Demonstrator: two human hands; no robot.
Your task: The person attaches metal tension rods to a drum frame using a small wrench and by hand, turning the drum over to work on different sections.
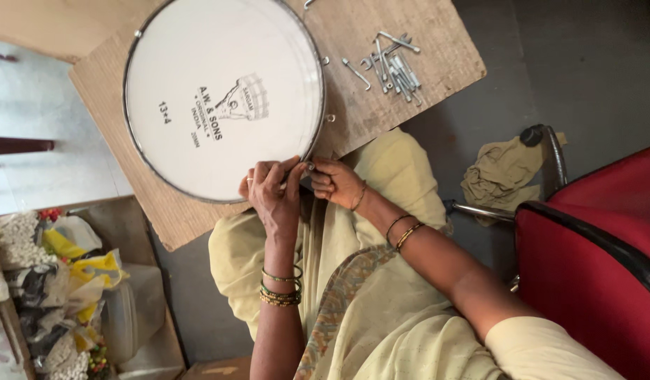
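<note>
A round white drum head with a metal hoop (223, 98) lies flat on a wooden board (402, 98). My left hand (272, 191) grips the hoop at its near edge, thumb and fingers closed over the rim. Just to its right, my right hand (335, 183) pinches a small metal fitting (309, 167) against the same stretch of rim. Both wrists wear bangles. A pile of several metal bolts and hooks (395, 62) rests on the board beyond the drum, with one loose bolt (355, 72) beside it.
A red chair with a metal frame (592, 239) stands at the right, and a crumpled olive cloth (504, 172) lies next to it. Plastic bags of small items (51, 281) crowd the lower left. My lap is covered in pale yellow fabric (395, 176).
</note>
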